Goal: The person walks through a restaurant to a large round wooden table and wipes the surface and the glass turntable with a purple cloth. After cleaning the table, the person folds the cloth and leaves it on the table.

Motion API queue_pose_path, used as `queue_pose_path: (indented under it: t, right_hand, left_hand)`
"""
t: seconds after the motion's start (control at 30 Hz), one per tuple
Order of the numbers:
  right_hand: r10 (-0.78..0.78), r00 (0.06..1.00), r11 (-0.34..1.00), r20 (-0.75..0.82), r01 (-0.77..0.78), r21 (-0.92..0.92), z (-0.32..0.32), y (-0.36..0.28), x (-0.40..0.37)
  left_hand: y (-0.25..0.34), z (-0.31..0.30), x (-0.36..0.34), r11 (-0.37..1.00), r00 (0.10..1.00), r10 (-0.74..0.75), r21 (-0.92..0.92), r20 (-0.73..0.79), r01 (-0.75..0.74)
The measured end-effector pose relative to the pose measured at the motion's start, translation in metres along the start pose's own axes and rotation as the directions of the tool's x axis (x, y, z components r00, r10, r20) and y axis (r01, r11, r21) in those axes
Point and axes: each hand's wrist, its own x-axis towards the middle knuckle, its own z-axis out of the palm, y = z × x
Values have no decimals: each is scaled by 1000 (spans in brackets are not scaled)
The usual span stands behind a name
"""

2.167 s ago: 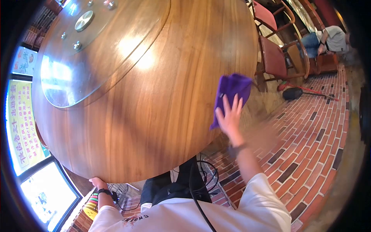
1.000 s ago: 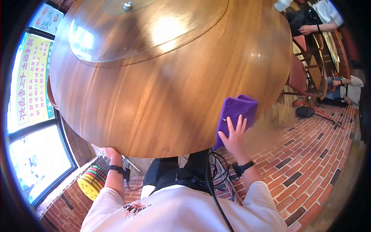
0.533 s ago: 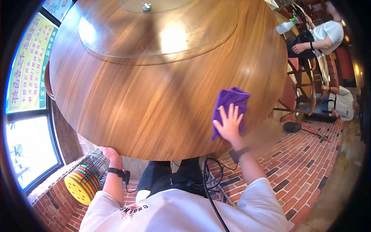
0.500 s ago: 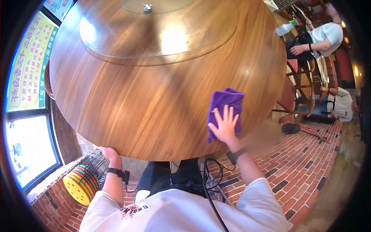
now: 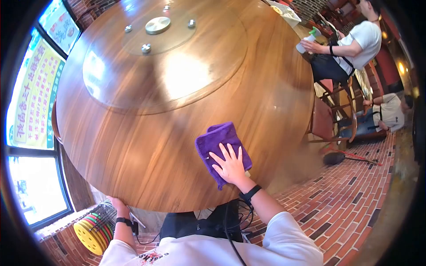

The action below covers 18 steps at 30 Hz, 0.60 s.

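A purple cloth, folded over, lies on the round wooden table. My right hand presses flat on it with the fingers spread. At the table's near left edge is my left hand, which seems to grip the rim; its fingers are partly hidden there. A clear round glass turntable sits on the table, with a silver disc and several small metal fittings at its middle.
Stools with yellow, red and green seats are stacked at lower left by the windows. At right, one person holds a spray bottle; another person is behind. Chairs and a dustpan stand on the brick floor.
My right hand and the cloth have moved left across the tabletop. My view has shifted, showing more of the turntable. The nearer person's hand is now on the spray bottle.
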Motion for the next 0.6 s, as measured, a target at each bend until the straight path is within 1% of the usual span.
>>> queue_pose_path:
  t: [0.03,0.13,0.17,0.2,0.23,0.27,0.3,0.33,0.37,0.4,0.47,0.5,0.6]
  right_hand:
    - [-11,1000,1000,-15,11,19,-7,18,5]
    - [-11,996,999,-91,16,52,-19,88,10]
    - [-2,993,998,-121,10,59,-24,117,11]
    - [25,989,999,-145,-18,48,-33,144,9]
    - [39,985,998,-169,-31,51,-37,175,6]
    - [62,978,997,-199,-51,57,-43,204,3]
    - [85,971,995,-224,-74,61,-50,233,-1]
    - [93,967,995,-239,-83,50,-55,264,-3]
    - [108,966,994,-236,-102,38,-60,293,-3]
    - [125,961,992,-246,-125,13,-65,320,0]
    - [146,951,987,-274,-158,-22,-67,371,13]
    - [157,942,984,-297,-175,-35,-67,396,22]
    - [260,904,953,-340,-298,-63,-72,456,51]
  left_hand:
    - [4,0,-11,999,999,-24,-22,36,25]
    - [-28,-18,-1,1000,992,-3,9,124,1]
    - [-26,-4,-34,980,985,-130,-137,117,145]
    - [-30,11,-67,971,979,-170,-151,116,187]
    - [-26,52,-134,961,979,-205,-188,17,204]
    - [-49,41,-133,950,968,-241,-187,62,249]
    - [-72,33,-138,943,956,-291,-154,44,295]
    - [-94,23,-147,961,962,-248,-96,119,259]
    - [-106,42,-176,948,958,-283,-137,56,288]
    - [-118,51,-196,941,937,-303,-104,173,323]
    - [-133,68,-224,816,856,-468,-264,219,514]
    - [-138,76,-239,795,844,-494,-285,207,535]
    - [-143,110,-275,825,860,-488,-244,149,510]
